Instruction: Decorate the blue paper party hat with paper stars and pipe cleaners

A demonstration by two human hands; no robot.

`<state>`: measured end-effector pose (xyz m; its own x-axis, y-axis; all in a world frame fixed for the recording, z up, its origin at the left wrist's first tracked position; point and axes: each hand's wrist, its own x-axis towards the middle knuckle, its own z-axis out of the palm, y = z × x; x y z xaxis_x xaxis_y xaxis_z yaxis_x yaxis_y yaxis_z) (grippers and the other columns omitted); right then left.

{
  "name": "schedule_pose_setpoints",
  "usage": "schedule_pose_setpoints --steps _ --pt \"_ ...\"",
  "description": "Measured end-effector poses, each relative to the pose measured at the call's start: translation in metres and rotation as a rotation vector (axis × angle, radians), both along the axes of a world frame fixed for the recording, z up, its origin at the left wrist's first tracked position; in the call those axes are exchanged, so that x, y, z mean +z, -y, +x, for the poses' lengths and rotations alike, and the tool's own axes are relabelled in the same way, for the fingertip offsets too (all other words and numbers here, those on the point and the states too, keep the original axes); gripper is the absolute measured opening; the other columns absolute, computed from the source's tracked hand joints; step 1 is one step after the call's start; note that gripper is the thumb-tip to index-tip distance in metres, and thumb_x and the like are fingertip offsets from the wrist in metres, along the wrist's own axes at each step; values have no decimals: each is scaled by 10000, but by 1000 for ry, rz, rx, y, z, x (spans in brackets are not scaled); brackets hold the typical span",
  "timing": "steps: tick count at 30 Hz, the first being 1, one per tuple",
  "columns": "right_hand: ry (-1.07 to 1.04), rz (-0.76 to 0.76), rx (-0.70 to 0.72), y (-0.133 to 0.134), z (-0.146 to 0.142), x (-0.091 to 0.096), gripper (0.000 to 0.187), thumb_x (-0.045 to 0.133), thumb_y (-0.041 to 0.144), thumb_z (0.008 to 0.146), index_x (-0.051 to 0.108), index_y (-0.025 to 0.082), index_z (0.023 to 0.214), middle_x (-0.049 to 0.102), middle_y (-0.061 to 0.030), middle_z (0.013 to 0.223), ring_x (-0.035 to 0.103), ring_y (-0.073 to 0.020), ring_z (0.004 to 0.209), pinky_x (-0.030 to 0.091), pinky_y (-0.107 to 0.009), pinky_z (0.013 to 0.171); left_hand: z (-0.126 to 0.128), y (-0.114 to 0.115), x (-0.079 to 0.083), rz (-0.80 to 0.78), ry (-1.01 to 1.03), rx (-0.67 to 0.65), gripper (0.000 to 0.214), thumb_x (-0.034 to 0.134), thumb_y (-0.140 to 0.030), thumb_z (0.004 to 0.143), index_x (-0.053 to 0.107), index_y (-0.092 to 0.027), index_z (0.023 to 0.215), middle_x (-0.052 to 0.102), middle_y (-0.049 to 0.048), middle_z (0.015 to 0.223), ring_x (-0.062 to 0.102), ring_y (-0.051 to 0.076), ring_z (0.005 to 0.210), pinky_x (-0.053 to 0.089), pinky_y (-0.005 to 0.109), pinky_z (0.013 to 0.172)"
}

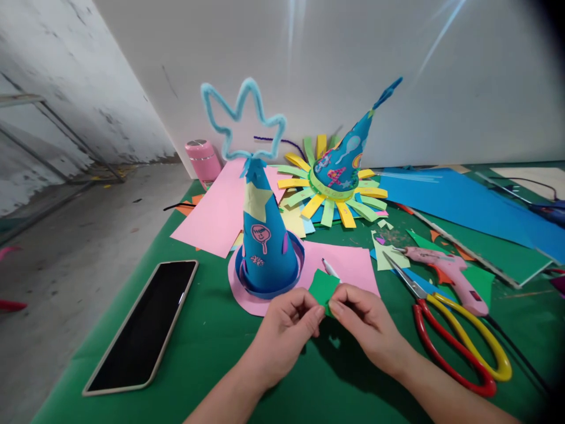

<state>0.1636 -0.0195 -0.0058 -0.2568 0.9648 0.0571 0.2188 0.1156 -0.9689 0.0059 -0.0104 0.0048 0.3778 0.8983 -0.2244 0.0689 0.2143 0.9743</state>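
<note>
Currently, my left hand [291,324] and right hand [368,321] each pinch the green paper [323,285] firmly, above the table [212,335]. Obstructions: blue cone hat [271,253] beyond my left hand; scissors [424,301] and glue gun [457,272] rightward; phone [143,327] leftward.

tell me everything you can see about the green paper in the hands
The green paper is a small, plain piece with straight edges, thin like card. Its top edge slants. The left hand and right hand pinch its lower end, hiding its full outline. It is held above the table, partly covering the pen.
</note>
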Motion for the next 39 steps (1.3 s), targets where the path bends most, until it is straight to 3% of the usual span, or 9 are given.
schedule_pose_setpoints --steps 6,18,26,34,39 --pt "-46 -53 51 0 1 2 204 477 304 820 450 178 662 418 31 585 370 -92 536 302 -215 485 -3 -1 1 74 -3 -75 238 525 -301 759 476 -148 584 435 -30 527 370 80 508 268 210 476" --pt "-51 -38 55 5 -2 0 207 465 339 831 452 182 697 391 41 563 339 -90 517 276 -215 468 -2 0 6 143 -28 -69 226 498 -250 755 428 -165 558 359 -42 542 320 85 519 256 216 480" --pt "-68 36 69 7 -2 3 227 429 300 850 398 188 656 394 35 597 353 -96 559 301 -219 513 -3 1 8 149 12 -133 233 483 -278 780 441 -166 581 378 -37 551 344 89 531 268 216 487" --pt "-101 -68 17 -1 3 0 192 531 340 799 546 171 711 474 19 591 397 -93 539 320 -213 483 -6 -3 6 260 -133 -94 228 469 -274 811 516 -155 623 461 -20 574 410 92 547 310 214 513" --pt "-163 -92 45 0 4 3 194 538 325 797 539 161 694 497 12 606 406 -85 550 330 -202 492 -10 -3 6 212 -123 -131 248 464 -311 816 548 -150 648 515 -3 594 437 95 548 331 212 508"
